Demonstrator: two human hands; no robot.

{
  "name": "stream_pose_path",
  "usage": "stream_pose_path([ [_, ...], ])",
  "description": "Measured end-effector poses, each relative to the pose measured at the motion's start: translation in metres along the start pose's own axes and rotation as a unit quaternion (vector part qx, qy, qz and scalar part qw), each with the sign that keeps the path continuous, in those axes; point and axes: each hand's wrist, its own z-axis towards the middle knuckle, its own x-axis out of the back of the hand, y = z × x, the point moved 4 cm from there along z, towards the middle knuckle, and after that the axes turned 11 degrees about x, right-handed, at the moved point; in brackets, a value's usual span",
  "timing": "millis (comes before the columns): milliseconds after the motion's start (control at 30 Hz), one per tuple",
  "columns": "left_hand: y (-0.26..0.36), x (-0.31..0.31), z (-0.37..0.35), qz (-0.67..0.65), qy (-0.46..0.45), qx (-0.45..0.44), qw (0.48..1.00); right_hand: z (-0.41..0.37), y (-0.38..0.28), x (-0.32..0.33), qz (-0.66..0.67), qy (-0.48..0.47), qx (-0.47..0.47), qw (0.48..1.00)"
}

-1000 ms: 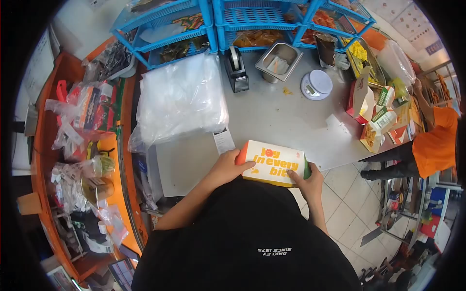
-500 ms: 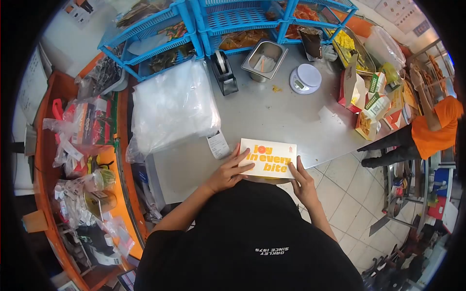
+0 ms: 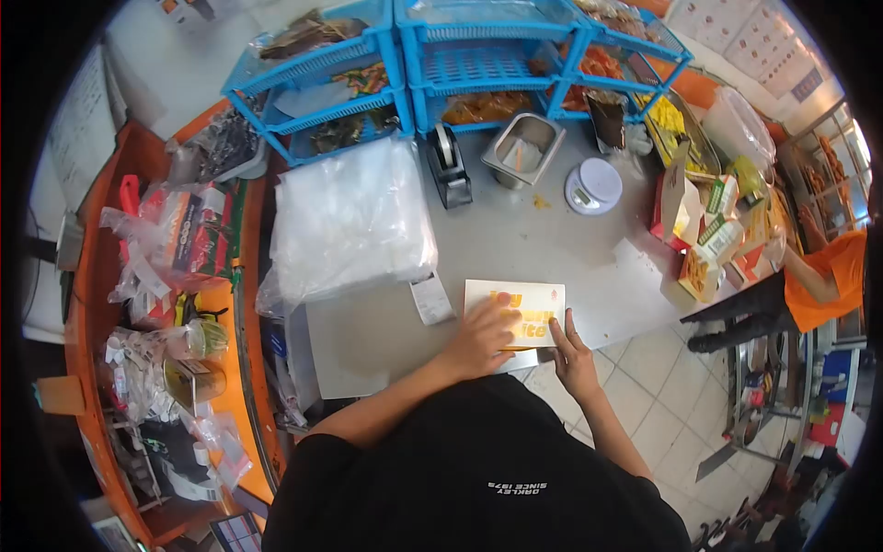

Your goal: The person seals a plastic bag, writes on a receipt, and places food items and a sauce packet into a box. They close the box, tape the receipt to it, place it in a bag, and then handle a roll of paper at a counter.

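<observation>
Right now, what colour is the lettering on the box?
The lettering on the white box is yellow-orange, best seen in the head view.

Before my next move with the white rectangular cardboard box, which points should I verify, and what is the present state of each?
1. Bare left hand over the top of the white rectangular cardboard box: ok.
2. Bare right hand at the box's right edge: ok.
3. Yellow-orange lettering on top uncovered: not ok; left fingers hide part.
4. White printed paper slip apart from the box: ok.
5. Box supported by the grey metal table: cannot tell; underside hidden.
</observation>
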Motion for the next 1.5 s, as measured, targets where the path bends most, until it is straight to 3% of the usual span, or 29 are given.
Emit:
stream_pose_path([
  [33, 0.003, -0.002, 0.008, -0.013, -0.044, -0.035, 0.998, 0.009, 0.003, 0.000, 0.008, -0.020, 0.003, 1.000],
  [100, -0.008, -0.009, 0.012, -0.009, -0.013, -0.038, 0.999, 0.037, -0.001, 0.014, 0.053, 0.011, 0.003, 0.999],
  [167, -0.018, -0.012, 0.014, -0.001, 0.018, -0.043, 0.999, 0.076, -0.008, 0.036, -0.072, -0.101, -0.078, 0.989],
  [267, -0.019, -0.012, 0.014, -0.029, 0.003, -0.030, 0.999, 0.151, -0.011, 0.035, -0.152, 0.047, -0.030, 0.987],
  [333, -0.022, -0.015, 0.014, -0.033, 0.011, -0.029, 0.999, 0.205, 0.000, -0.006, 0.033, 0.121, 0.017, 0.992],
  [367, -0.024, -0.016, 0.014, -0.042, 0.014, -0.026, 0.999, 0.233, 0.012, -0.038, 0.211, 0.111, 0.002, 0.971],
  [433, -0.026, -0.016, 0.014, -0.036, 0.015, -0.022, 0.999, 0.275, 0.022, -0.083, 0.224, 0.141, 0.000, 0.964],
  [500, -0.027, -0.017, 0.014, -0.052, 0.010, -0.017, 0.998, 0.301, 0.025, -0.100, 0.127, 0.193, -0.077, 0.970],
  [533, -0.029, -0.018, 0.014, -0.057, 0.023, -0.026, 0.998, 0.312, 0.027, -0.101, 0.129, 0.194, -0.070, 0.970],
  [600, -0.028, -0.017, 0.012, -0.068, 0.027, -0.016, 0.997, 0.322, 0.038, -0.116, 0.318, 0.033, -0.233, 0.918],
  [633, -0.030, -0.018, 0.013, -0.084, 0.026, -0.005, 0.996, 0.323, 0.039, -0.113, 0.317, 0.031, -0.230, 0.920],
  [700, -0.028, -0.014, 0.013, -0.071, 0.029, -0.007, 0.997, 0.313, 0.035, -0.111, 0.509, 0.061, -0.235, 0.826],
  [767, -0.026, -0.012, 0.015, -0.067, 0.030, -0.017, 0.997, 0.299, 0.038, -0.118, 0.498, 0.070, -0.202, 0.841],
  [867, -0.026, -0.013, 0.015, -0.049, 0.001, 0.007, 0.999, 0.280, 0.021, -0.108, 0.134, 0.116, -0.089, 0.980],
  [900, -0.026, -0.014, 0.015, -0.050, -0.001, 0.004, 0.999, 0.281, 0.020, -0.113, 0.132, 0.119, -0.091, 0.980],
  [967, -0.027, -0.013, 0.014, -0.052, 0.038, -0.008, 0.998, 0.285, 0.009, -0.110, -0.028, 0.218, -0.004, 0.975],
  [1067, -0.026, -0.014, 0.015, -0.064, 0.036, 0.024, 0.997, 0.287, -0.001, -0.096, -0.054, 0.143, -0.043, 0.987],
  [1133, -0.027, -0.021, 0.016, -0.049, 0.073, -0.011, 0.996, 0.270, 0.005, -0.078, -0.088, 0.119, -0.018, 0.989],
  [1167, -0.023, -0.017, 0.016, -0.039, 0.072, -0.025, 0.996, 0.257, 0.006, -0.059, -0.074, 0.124, -0.022, 0.989],
  [1200, -0.020, -0.019, 0.014, -0.018, 0.090, 0.015, 0.996, 0.237, 0.004, -0.040, -0.062, 0.129, -0.023, 0.990],
  [1233, -0.020, -0.018, 0.015, -0.044, 0.045, 0.036, 0.997, 0.207, 0.005, -0.027, -0.064, 0.118, -0.044, 0.990],
  [1300, -0.015, -0.012, 0.020, -0.040, 0.039, 0.022, 0.998, 0.158, 0.005, 0.007, 0.193, 0.248, -0.021, 0.949],
  [1367, -0.012, -0.012, 0.022, -0.013, 0.015, 0.031, 0.999, 0.095, 0.003, 0.019, 0.240, 0.193, -0.158, 0.938],
  [1500, -0.014, -0.016, 0.018, -0.028, 0.005, 0.042, 0.999, 0.020, -0.026, -0.009, 0.389, 0.176, -0.297, 0.854],
])
